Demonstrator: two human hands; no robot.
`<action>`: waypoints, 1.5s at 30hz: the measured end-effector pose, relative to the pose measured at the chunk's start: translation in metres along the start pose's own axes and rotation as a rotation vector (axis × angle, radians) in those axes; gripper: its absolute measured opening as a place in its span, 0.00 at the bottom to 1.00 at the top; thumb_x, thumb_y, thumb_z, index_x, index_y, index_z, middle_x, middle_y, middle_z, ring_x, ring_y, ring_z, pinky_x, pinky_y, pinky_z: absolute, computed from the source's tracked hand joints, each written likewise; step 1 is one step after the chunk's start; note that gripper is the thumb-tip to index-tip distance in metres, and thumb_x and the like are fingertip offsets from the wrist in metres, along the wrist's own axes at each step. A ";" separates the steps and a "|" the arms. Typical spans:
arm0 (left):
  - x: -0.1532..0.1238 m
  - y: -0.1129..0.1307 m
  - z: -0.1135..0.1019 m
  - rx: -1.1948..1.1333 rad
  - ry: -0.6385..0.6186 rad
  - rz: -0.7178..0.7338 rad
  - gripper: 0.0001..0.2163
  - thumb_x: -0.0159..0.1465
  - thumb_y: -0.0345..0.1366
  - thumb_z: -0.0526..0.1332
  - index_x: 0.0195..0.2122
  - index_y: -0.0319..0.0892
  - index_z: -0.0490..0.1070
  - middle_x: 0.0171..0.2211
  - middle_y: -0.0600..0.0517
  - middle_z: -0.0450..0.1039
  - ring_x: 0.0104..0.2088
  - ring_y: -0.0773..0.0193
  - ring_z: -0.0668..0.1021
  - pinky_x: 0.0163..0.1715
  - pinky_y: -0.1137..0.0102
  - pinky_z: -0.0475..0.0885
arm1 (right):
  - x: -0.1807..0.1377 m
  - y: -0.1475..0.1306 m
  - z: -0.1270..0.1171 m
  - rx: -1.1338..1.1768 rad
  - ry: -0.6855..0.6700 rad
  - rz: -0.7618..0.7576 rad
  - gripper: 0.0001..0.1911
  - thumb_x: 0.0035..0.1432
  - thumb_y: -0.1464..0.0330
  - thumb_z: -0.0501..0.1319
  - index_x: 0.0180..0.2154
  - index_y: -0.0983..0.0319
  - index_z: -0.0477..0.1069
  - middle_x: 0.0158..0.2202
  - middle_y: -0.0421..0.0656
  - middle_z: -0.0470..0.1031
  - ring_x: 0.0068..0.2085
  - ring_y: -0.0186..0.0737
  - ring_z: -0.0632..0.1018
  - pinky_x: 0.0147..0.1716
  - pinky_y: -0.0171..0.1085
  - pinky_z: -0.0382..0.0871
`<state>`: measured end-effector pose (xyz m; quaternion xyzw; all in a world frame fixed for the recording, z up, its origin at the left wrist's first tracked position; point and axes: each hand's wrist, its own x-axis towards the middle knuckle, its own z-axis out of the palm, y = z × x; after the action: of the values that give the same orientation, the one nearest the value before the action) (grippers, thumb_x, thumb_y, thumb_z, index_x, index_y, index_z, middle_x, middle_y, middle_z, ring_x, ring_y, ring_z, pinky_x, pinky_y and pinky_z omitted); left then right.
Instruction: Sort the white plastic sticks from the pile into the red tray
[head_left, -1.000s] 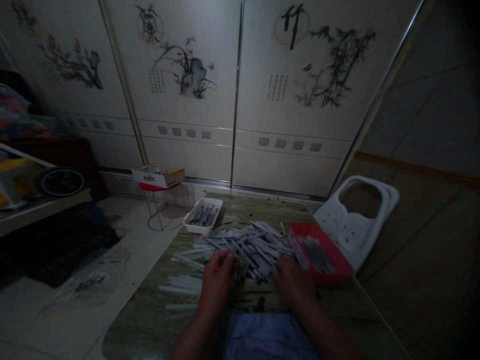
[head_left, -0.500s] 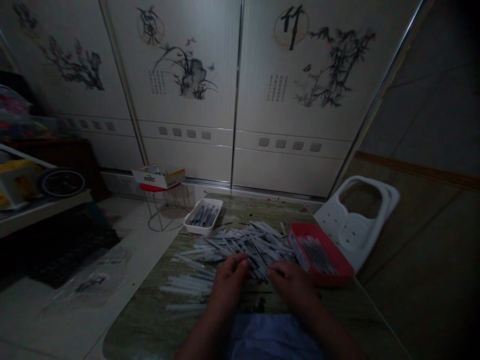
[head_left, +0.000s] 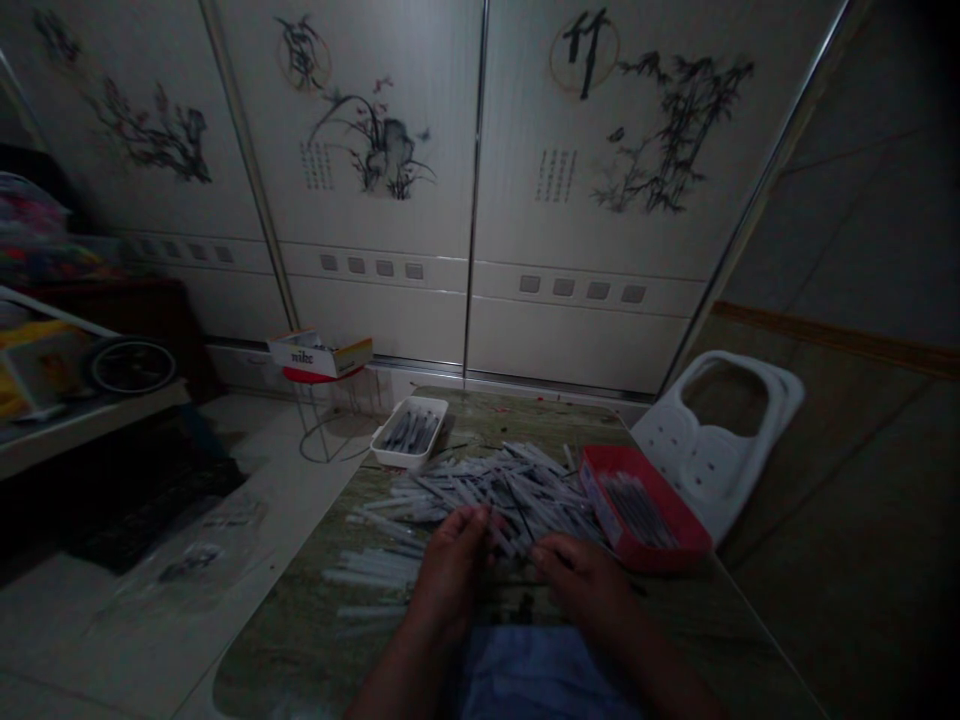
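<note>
A loose heap of thin pale and dark pen-like sticks (head_left: 480, 480) covers the middle of the table. At its near edge, my left hand (head_left: 454, 560) is closed, thumb against fingers; what it pinches is too dark to make out. To its right, my right hand (head_left: 581, 575) is closed in a pinch on a thin dark stick (head_left: 521, 510) that points up over the heap. More pale sticks (head_left: 375, 567) lie in rows left of my left hand. A red box (head_left: 694, 540) of similar sticks stands beyond my right hand, and a white tray (head_left: 390, 460) of dark sticks sits at the far left.
The greenish table (head_left: 277, 640) has rounded corners. A white folding chair (head_left: 701, 460) leans at the right beside the wall. Behind on the left, a red stool (head_left: 330, 376) carries an open box (head_left: 315, 357). Sliding doors (head_left: 375, 310) close off the back.
Both hands have stayed near the heap with small finger movements. The dark stick shows more plainly at my right fingertips. The view has shifted slightly.
</note>
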<state>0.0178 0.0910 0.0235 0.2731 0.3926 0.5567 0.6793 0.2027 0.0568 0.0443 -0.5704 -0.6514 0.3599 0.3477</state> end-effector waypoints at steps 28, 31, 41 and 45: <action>0.011 0.021 -0.018 -0.192 0.180 0.075 0.04 0.66 0.31 0.64 0.41 0.37 0.73 0.34 0.48 0.79 0.27 0.71 0.77 0.26 0.78 0.72 | -0.024 -0.003 -0.012 -0.069 -0.157 0.005 0.13 0.62 0.64 0.58 0.34 0.62 0.79 0.32 0.41 0.80 0.35 0.42 0.76 0.35 0.36 0.64; 0.010 0.020 -0.018 -0.187 0.187 0.076 0.05 0.66 0.31 0.65 0.41 0.37 0.73 0.35 0.48 0.79 0.26 0.71 0.77 0.26 0.78 0.72 | -0.023 -0.002 -0.014 -0.068 -0.162 0.012 0.13 0.61 0.64 0.58 0.37 0.62 0.81 0.35 0.43 0.81 0.37 0.44 0.77 0.35 0.37 0.65; 0.011 0.014 -0.017 -0.155 0.165 0.094 0.08 0.62 0.34 0.69 0.40 0.38 0.73 0.34 0.49 0.79 0.27 0.70 0.77 0.27 0.77 0.72 | -0.019 -0.003 -0.025 -0.079 -0.139 -0.006 0.15 0.63 0.62 0.57 0.37 0.62 0.81 0.34 0.43 0.81 0.36 0.43 0.78 0.35 0.37 0.65; 0.010 0.008 -0.012 -0.158 0.144 0.082 0.10 0.61 0.36 0.70 0.38 0.39 0.72 0.33 0.49 0.79 0.25 0.70 0.76 0.25 0.77 0.71 | -0.017 -0.003 -0.023 -0.084 -0.137 -0.021 0.14 0.63 0.62 0.58 0.37 0.62 0.80 0.34 0.43 0.81 0.36 0.43 0.78 0.35 0.37 0.65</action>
<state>0.0043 0.1014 0.0210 0.1939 0.3839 0.6312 0.6455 0.2227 0.0414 0.0582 -0.5516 -0.6939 0.3670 0.2819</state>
